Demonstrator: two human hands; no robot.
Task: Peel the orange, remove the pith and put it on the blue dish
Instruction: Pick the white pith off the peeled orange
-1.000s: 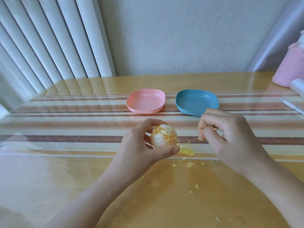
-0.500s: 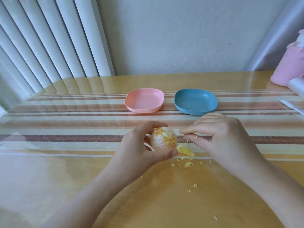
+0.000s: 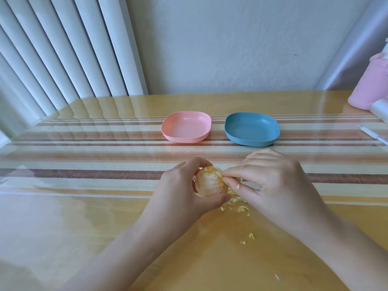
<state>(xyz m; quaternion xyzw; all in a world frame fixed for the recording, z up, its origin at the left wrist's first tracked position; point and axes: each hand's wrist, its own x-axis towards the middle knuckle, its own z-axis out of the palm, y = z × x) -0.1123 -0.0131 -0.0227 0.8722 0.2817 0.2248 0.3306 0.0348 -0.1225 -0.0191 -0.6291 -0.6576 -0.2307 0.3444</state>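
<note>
My left hand (image 3: 180,192) grips a peeled orange (image 3: 210,182), pale with white pith, just above the table near its middle. My right hand (image 3: 273,185) has come against the orange's right side, and its thumb and forefinger pinch at the pith there. Small yellow scraps of peel and pith (image 3: 238,203) lie on the table under and in front of my right hand. The blue dish (image 3: 252,129) stands behind the hands, a little to the right, with nothing in it.
A pink dish (image 3: 186,126) sits left of the blue one. At the far right stand a pink container (image 3: 369,87) and a white pen-like stick (image 3: 373,136). A glossy cover lies over the striped table mat. White blinds hang at the back left.
My right hand moved left from beside the blue dish to the orange and now pinches at its surface. My left hand kept the orange almost still.
</note>
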